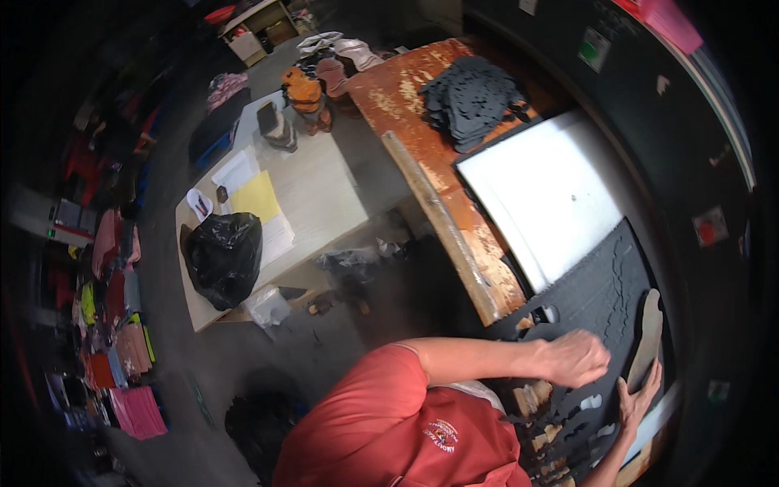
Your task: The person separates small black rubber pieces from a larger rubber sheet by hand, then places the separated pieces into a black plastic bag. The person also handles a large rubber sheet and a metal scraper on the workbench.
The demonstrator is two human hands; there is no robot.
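Observation:
A black rubber sheet (pixel 600 284) with sole-shaped holes cut out of it lies on the workbench at the lower right. My left hand (pixel 578 357) reaches across my red shirt and rests on the sheet with its fingers curled into a fist; whether anything is inside it is hidden. My right hand (pixel 638 399) comes up from the lower edge and holds the lower end of a tan sole-shaped piece (pixel 649 329) that lies flat on the sheet near its right edge. The two hands are a short distance apart.
A white board (pixel 544 195) lies beyond the sheet on the worn wooden bench (pixel 406 97), with a pile of black cut-outs (pixel 471 97) farther back. To the left, a low table (pixel 324 195) carries a black bag (pixel 223 256), papers and shoes (pixel 304 97). Coloured stacks (pixel 130 390) line the floor.

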